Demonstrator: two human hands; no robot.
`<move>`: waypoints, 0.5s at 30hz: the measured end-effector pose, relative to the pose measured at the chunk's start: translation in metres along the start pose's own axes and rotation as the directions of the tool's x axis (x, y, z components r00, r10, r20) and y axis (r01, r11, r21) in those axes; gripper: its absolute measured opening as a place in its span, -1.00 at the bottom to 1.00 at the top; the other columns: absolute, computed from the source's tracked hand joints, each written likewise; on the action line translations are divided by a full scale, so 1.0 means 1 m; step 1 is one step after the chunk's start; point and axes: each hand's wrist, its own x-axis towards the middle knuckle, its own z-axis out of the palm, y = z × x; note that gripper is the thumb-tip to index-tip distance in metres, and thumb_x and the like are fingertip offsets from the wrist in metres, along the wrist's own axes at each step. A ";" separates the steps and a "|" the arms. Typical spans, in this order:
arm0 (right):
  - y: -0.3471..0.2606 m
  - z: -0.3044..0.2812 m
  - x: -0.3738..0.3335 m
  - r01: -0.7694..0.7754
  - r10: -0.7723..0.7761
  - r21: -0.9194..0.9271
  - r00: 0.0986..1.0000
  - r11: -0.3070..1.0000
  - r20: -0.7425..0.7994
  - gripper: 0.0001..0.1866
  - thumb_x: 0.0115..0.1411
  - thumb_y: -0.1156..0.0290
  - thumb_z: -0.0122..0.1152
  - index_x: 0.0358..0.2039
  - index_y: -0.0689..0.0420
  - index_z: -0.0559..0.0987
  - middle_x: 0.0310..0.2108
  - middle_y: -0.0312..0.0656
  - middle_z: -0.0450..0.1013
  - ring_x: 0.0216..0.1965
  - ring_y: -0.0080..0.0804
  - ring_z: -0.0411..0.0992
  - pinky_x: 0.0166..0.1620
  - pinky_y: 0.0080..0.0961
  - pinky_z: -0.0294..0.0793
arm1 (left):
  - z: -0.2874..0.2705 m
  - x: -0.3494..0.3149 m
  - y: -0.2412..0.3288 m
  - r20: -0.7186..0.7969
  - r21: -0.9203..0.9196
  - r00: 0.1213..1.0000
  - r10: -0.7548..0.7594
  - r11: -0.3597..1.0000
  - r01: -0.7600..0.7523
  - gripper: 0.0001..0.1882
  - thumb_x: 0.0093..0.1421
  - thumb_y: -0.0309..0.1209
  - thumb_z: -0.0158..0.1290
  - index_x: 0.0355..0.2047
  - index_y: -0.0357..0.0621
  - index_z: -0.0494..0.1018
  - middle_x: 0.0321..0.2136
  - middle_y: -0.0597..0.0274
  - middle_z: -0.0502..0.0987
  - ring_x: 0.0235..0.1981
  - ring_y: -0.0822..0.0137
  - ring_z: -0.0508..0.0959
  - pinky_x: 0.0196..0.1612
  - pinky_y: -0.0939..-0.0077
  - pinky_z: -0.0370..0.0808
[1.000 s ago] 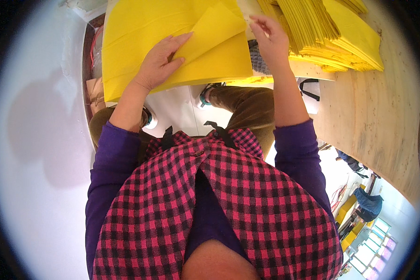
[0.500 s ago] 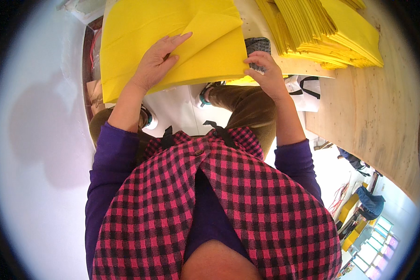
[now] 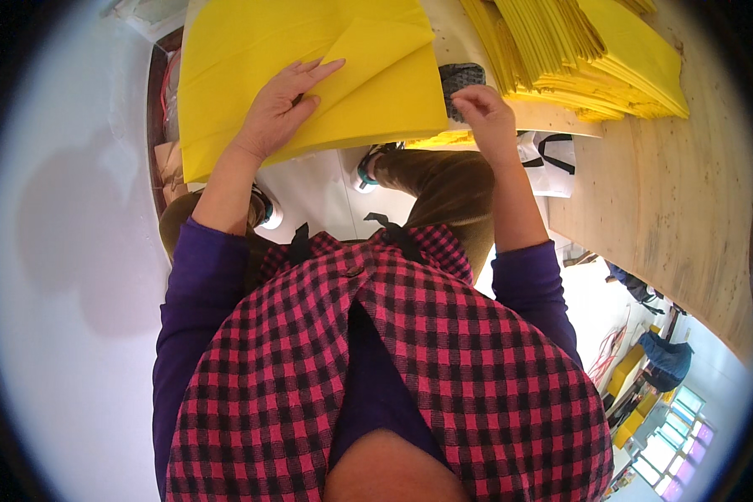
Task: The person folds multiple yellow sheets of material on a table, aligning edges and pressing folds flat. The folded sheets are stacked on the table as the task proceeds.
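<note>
A large yellow fabric-like sheet (image 3: 309, 92) lies in front of me with others beneath it, and a diagonal fold or raised flap crosses its right part. My left hand (image 3: 278, 109) rests on it, fingers stretched out and thumb apart. Just beyond the sheet's right edge is my right hand (image 3: 489, 119), its fingers curled and drawn together over a dark grey textured pad or cloth (image 3: 460, 79). Whether the fingertips touch that pad, or have anything between them, I cannot make out.
Tall piles of folded yellow pieces (image 3: 594, 67) stand on the pale wooden table (image 3: 653, 192) at the right. A white bag with black handles (image 3: 548, 152) is below the table edge. A white wall (image 3: 67, 251) runs along my left.
My right hand has moved off the sheet's right edge, slightly rightward, and its fingers have closed together. My left hand has stayed in place on the yellow sheet.
</note>
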 end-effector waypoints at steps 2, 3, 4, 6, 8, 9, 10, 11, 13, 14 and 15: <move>0.010 -0.006 0.008 -0.080 0.074 -0.040 0.988 0.996 -0.134 -0.90 0.06 0.47 0.31 -0.39 0.18 0.61 -0.44 -0.22 0.50 -0.45 -0.47 0.45 -0.30 -0.58 0.45 | 0.000 0.000 0.000 -0.002 0.003 1.000 0.011 1.000 -0.011 -0.43 0.09 -0.58 -0.06 0.15 0.09 0.37 -0.21 -0.04 0.44 0.08 0.02 0.37 0.23 0.28 0.18; 0.016 -0.009 0.014 -0.125 0.112 -0.111 0.987 0.986 -0.115 -0.89 0.06 0.44 0.32 -0.40 0.18 0.61 -0.44 -0.21 0.50 -0.45 -0.46 0.45 -0.31 -0.56 0.45 | 0.000 0.001 0.000 -0.001 0.003 1.000 0.017 1.000 -0.017 -0.43 0.09 -0.58 -0.06 0.15 0.09 0.37 -0.20 -0.04 0.45 0.10 0.01 0.36 0.24 0.27 0.16; 0.022 -0.013 0.020 -0.175 0.159 -0.180 0.982 0.968 -0.098 -0.87 0.06 0.41 0.33 -0.40 0.18 0.61 -0.45 -0.19 0.51 -0.45 -0.45 0.45 -0.32 -0.54 0.45 | 0.001 0.001 0.000 -0.006 -0.001 1.000 0.013 1.000 -0.013 -0.43 0.10 -0.58 -0.07 0.15 0.09 0.37 -0.17 -0.04 0.45 0.11 0.01 0.36 0.25 0.26 0.15; 0.037 -0.015 0.032 -0.208 0.184 -0.286 0.977 0.935 -0.111 -0.76 0.04 0.28 0.35 -0.43 0.20 0.58 -0.49 -0.16 0.50 -0.45 -0.37 0.47 -0.34 -0.45 0.45 | 0.001 0.000 0.001 -0.017 -0.007 1.000 0.004 1.000 -0.004 -0.43 0.10 -0.58 -0.07 0.15 0.09 0.37 -0.12 -0.04 0.45 0.13 0.00 0.34 0.28 0.24 0.13; 0.050 -0.009 0.041 -0.168 0.162 -0.457 0.985 0.874 -0.052 -0.75 0.03 0.27 0.35 -0.44 0.19 0.57 -0.53 -0.16 0.49 -0.45 -0.30 0.48 -0.33 -0.40 0.45 | 0.001 0.000 0.002 -0.007 0.010 1.000 -0.011 1.000 0.011 -0.43 0.10 -0.58 -0.07 0.15 0.09 0.37 -0.09 -0.04 0.45 0.14 -0.01 0.34 0.27 0.24 0.13; 0.056 -0.007 0.043 -0.179 0.192 -0.549 0.981 0.816 -0.035 -0.75 0.03 0.26 0.35 -0.45 0.18 0.56 -0.55 -0.16 0.48 -0.45 -0.27 0.48 -0.33 -0.37 0.46 | 0.000 0.000 0.002 -0.001 0.019 1.000 -0.020 1.000 0.020 -0.43 0.10 -0.58 -0.07 0.15 0.10 0.37 -0.07 -0.04 0.45 0.14 -0.01 0.33 0.27 0.24 0.14; 0.060 -0.006 0.044 -0.167 0.186 -0.536 0.982 0.828 -0.018 -0.75 0.03 0.26 0.35 -0.45 0.18 0.56 -0.55 -0.15 0.48 -0.45 -0.24 0.47 -0.33 -0.36 0.46 | 0.000 0.000 0.002 0.001 0.021 1.000 -0.011 1.000 0.011 -0.43 0.10 -0.58 -0.07 0.16 0.10 0.36 -0.07 -0.04 0.45 0.14 -0.01 0.33 0.27 0.25 0.14; 0.064 -0.005 0.044 -0.176 0.203 -0.534 0.979 0.827 -0.007 -0.75 0.03 0.25 0.34 -0.45 0.18 0.55 -0.56 -0.14 0.47 -0.45 -0.21 0.47 -0.32 -0.36 0.46 | 0.000 0.000 0.002 0.002 0.023 1.000 0.000 1.000 0.000 -0.43 0.10 -0.59 -0.07 0.16 0.10 0.36 -0.07 -0.04 0.45 0.14 -0.01 0.33 0.26 0.25 0.15; 0.070 -0.004 0.045 -0.171 0.198 -0.532 0.980 0.830 -0.006 -0.77 0.03 0.27 0.34 -0.43 0.17 0.56 -0.55 -0.13 0.47 -0.45 -0.23 0.47 -0.33 -0.38 0.45 | 0.000 0.000 0.001 0.004 0.027 1.000 -0.002 1.000 0.002 -0.42 0.10 -0.59 -0.07 0.16 0.10 0.36 -0.07 -0.04 0.44 0.15 -0.02 0.32 0.25 0.25 0.16; 0.072 -0.005 0.044 -0.160 0.178 -0.532 0.984 0.832 -0.017 -0.79 0.03 0.29 0.33 -0.42 0.16 0.57 -0.54 -0.13 0.49 -0.46 -0.28 0.47 -0.34 -0.41 0.44 | 0.000 0.000 0.001 0.006 0.026 1.000 -0.014 1.000 0.014 -0.42 0.10 -0.59 -0.07 0.16 0.10 0.36 -0.06 -0.04 0.44 0.15 -0.02 0.32 0.24 0.25 0.17; 0.075 -0.006 0.044 -0.145 0.150 -0.524 0.988 0.839 -0.033 -0.80 0.03 0.32 0.33 -0.41 0.16 0.58 -0.52 -0.13 0.50 -0.47 -0.32 0.47 -0.35 -0.43 0.44 | 0.001 0.000 0.001 0.007 0.024 1.000 -0.025 0.999 0.025 -0.42 0.10 -0.59 -0.08 0.16 0.10 0.36 -0.06 -0.04 0.44 0.15 -0.02 0.32 0.24 0.25 0.17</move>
